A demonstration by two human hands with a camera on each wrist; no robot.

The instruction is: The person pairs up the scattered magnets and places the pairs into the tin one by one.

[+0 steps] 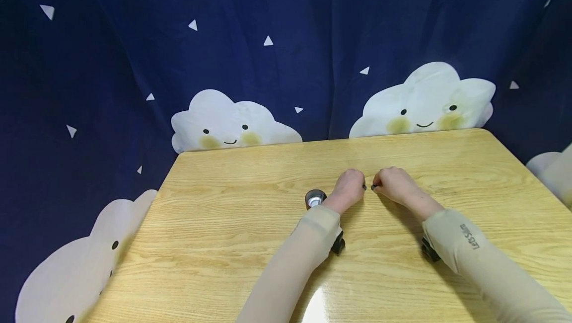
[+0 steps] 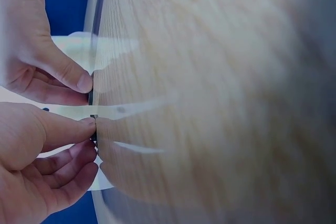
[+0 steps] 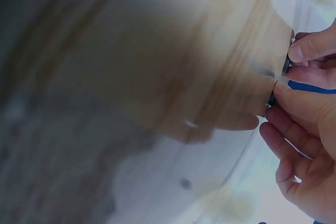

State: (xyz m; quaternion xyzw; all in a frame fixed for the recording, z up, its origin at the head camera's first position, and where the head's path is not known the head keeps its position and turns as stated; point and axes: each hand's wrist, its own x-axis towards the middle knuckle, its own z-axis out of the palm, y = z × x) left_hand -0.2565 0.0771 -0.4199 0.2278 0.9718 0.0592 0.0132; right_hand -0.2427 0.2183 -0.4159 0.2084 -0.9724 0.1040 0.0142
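Over the far half of the table, my left hand (image 1: pixel 350 189) pinches a small dark piece (image 1: pixel 364 187) between thumb and fingers. Facing it across a narrow gap, my right hand (image 1: pixel 395 184) pinches another small dark piece (image 1: pixel 374 187). In the left wrist view, the piece in my left hand (image 2: pixel 93 129) looks thin and flat at the tabletop. The one in the right hand (image 2: pixel 91 95) is mostly covered by fingertips. What kind of pieces these are cannot be told. A round dark container (image 1: pixel 315 198) with a silvery inside stands left of my left wrist, which partly hides it.
The wood-grain table (image 1: pixel 232 223) reaches back to a dark blue curtain (image 1: pixel 313 40) with white clouds and triangles. Black devices (image 1: pixel 338 243) sit under both wrists. Light reflects off the near edge of the tabletop.
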